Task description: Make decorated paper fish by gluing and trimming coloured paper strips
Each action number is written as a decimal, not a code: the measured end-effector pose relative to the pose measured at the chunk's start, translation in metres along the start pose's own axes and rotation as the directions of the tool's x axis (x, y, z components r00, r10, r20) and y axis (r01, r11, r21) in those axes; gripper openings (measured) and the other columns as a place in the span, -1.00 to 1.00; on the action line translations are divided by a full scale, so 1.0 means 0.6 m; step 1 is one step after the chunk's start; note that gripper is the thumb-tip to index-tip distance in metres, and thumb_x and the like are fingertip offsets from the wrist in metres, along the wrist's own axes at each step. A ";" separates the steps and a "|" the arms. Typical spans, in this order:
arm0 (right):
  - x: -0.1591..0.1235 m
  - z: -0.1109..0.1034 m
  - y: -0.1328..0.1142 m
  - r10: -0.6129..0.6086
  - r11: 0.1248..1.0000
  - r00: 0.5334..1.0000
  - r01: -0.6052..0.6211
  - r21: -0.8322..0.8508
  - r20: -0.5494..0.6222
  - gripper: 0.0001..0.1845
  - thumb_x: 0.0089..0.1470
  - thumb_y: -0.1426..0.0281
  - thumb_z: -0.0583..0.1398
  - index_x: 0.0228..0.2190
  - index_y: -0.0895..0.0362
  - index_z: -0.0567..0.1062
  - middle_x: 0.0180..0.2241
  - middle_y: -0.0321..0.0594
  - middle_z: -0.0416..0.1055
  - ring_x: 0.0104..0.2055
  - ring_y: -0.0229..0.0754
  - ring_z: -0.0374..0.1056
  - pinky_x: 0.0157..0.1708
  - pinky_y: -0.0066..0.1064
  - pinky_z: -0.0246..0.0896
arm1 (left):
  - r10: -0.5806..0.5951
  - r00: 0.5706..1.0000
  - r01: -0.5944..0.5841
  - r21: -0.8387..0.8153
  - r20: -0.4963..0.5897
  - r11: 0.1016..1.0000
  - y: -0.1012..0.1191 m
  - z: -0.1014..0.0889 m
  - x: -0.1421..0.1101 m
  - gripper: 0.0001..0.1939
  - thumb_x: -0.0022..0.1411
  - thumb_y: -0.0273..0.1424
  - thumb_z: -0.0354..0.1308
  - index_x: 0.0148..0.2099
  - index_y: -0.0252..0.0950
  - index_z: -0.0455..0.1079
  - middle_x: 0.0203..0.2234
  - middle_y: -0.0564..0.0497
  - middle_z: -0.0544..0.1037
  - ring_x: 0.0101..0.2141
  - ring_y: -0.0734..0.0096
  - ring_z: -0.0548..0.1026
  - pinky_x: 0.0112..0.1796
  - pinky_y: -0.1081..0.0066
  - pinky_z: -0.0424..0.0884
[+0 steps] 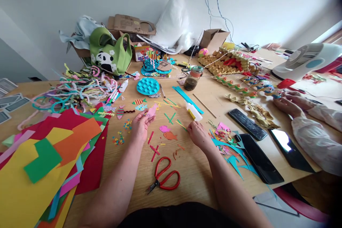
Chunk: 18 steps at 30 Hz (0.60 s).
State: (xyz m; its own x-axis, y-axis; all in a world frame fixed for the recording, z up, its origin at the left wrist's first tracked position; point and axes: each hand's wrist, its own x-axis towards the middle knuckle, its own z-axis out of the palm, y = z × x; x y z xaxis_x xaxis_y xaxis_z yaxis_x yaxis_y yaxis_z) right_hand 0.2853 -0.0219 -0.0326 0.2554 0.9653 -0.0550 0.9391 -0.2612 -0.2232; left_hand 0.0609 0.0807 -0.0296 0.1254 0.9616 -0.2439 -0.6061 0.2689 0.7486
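My left hand [140, 128] pinches a pink paper fish [151, 111] and holds it just above the table. My right hand [199, 134] rests on the wood with its fingers curled together. Its fingertips meet the end of some thin yellow and green paper strips [181, 125]; whatever it grips is hidden. Just beyond it lies a white glue bottle [195, 112]. Between my hands are a magenta fish [165, 128], an orange fish [170, 135] and red strips [154, 150]. Red-handled scissors [163, 176] lie open nearer to me. Decorated paper fish [139, 102] lie farther back.
Coloured paper sheets [53, 149] cover the left, with pipe cleaners [72, 91] behind. A blue egg-carton disc [148, 86] and a jar [193, 78] stand beyond. Paper scraps [229, 146] and phones [259, 158] lie right, near another person's hands [290, 103].
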 end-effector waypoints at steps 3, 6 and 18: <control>0.000 -0.002 -0.004 -0.006 1.000 1.000 0.006 0.004 0.010 -0.90 0.13 0.52 0.06 -0.39 0.19 0.37 -0.30 -0.04 0.41 -0.19 -0.09 0.31 -0.22 -0.38 0.09 | -0.007 1.000 0.007 0.002 0.008 1.000 0.001 0.001 -0.002 -0.69 -0.06 -0.55 0.19 -0.17 -0.40 0.41 -0.39 -0.11 0.61 -0.33 0.23 0.60 -0.06 0.13 0.41; -0.002 -0.004 -0.006 -0.011 1.000 1.000 0.011 -0.002 0.006 -0.90 0.14 0.53 0.06 -0.38 0.20 0.36 -0.30 -0.04 0.40 -0.21 -0.10 0.30 -0.21 -0.38 0.08 | -0.008 1.000 0.008 0.001 0.005 1.000 0.002 0.002 -0.002 -0.68 -0.07 -0.55 0.19 -0.18 -0.40 0.41 -0.40 -0.10 0.61 -0.34 0.24 0.60 -0.08 0.15 0.42; -0.023 -0.017 -0.008 -0.035 0.994 0.999 0.037 -0.098 0.027 -0.87 0.12 0.58 0.04 -0.35 0.20 0.37 -0.29 0.00 0.38 -0.20 -0.03 0.27 -0.23 -0.34 0.07 | -0.002 1.000 0.002 0.014 0.020 1.000 -0.001 -0.003 0.001 -0.69 -0.07 -0.54 0.19 -0.18 -0.38 0.42 -0.38 -0.11 0.61 -0.34 0.25 0.60 -0.11 0.17 0.44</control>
State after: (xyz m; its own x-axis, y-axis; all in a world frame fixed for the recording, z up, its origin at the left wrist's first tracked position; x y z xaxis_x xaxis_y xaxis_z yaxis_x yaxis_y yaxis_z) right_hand 0.2794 -0.0339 -0.0211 0.2162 0.9736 -0.0732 0.9661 -0.2242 -0.1284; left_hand 0.0599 0.0813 -0.0312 0.1422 0.9620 -0.2329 -0.5949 0.2711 0.7567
